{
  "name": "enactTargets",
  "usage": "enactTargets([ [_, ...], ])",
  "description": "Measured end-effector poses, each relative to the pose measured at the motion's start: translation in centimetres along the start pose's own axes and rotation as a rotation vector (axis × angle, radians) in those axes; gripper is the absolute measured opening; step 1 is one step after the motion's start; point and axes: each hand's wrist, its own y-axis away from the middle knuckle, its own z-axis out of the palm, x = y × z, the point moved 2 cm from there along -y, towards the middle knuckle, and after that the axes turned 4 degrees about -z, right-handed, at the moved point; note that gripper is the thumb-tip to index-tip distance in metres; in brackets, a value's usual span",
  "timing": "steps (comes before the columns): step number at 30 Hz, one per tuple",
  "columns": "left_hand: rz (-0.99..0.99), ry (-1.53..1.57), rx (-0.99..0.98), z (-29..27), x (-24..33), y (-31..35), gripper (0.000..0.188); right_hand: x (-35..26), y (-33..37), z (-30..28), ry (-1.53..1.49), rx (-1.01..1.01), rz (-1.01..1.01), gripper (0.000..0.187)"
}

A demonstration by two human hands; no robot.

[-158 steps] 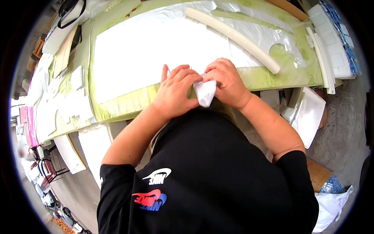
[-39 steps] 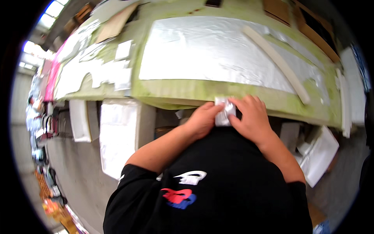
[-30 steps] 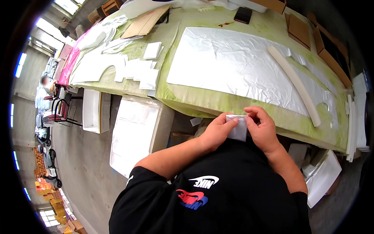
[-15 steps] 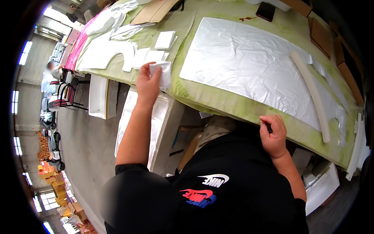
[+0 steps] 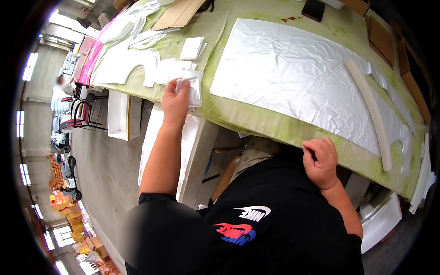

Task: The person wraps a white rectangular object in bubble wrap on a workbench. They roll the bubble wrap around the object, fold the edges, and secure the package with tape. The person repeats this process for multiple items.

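At the table's near edge, left of the middle, my left hand (image 5: 175,104) pinches a thin, white plastic square (image 5: 195,89) between thumb and fingers. The square is slightly see-through and lies over the table edge, just in front of more white pieces (image 5: 176,68). My right hand (image 5: 320,162) is curled closed by the near edge, in front of a large crinkled white sheet (image 5: 279,68). Whatever its fingers may hold is hidden. A small white stack (image 5: 191,48) lies beyond my left hand.
A pale curved strip (image 5: 371,114) lies across the sheet's right side. Brown cardboard (image 5: 178,13), a dark phone (image 5: 313,10) and cut white pieces (image 5: 121,64) rest on the green-covered table (image 5: 270,117). White bins stand below; a chair (image 5: 85,110) is at left.
My left hand has lowered slightly, with the white square still pinched and lying flatter by the edge. My right hand stays curled near the same spot. The view has shifted a little.
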Motion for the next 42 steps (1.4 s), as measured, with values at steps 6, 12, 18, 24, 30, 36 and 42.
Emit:
enactTargets([
  [6,0.128,-0.185,0.002,2.3,1.0,-2.4,0.028,-0.2,0.0,0.0,-0.007,0.004,-0.011,0.025],
  [12,0.395,-1.067,0.176,4.2,3.4,0.0,0.030,-0.1,0.1,-0.1,-0.011,0.007,-0.006,0.026],
  [18,0.228,-0.716,-0.047,3.0,5.3,-3.9,0.032,-0.1,-0.1,0.0,0.019,-0.010,-0.022,0.027],
  [24,0.591,-0.887,0.003,4.5,3.8,-4.7,0.054,-0.3,-0.2,0.0,0.016,-0.004,-0.010,0.026],
  [30,0.724,-1.007,-0.398,5.3,2.8,-2.0,0.046,-0.2,-0.4,0.2,0.030,-0.005,-0.021,0.026],
  [36,0.677,-0.987,-0.239,4.8,0.3,-3.2,0.041,-0.3,-0.1,0.3,0.049,0.001,-0.019,0.025],
  [42,0.746,-0.905,-0.173,5.2,-0.7,-4.9,0.037,-0.3,0.2,0.2,0.058,-0.005,-0.011,0.023],
])
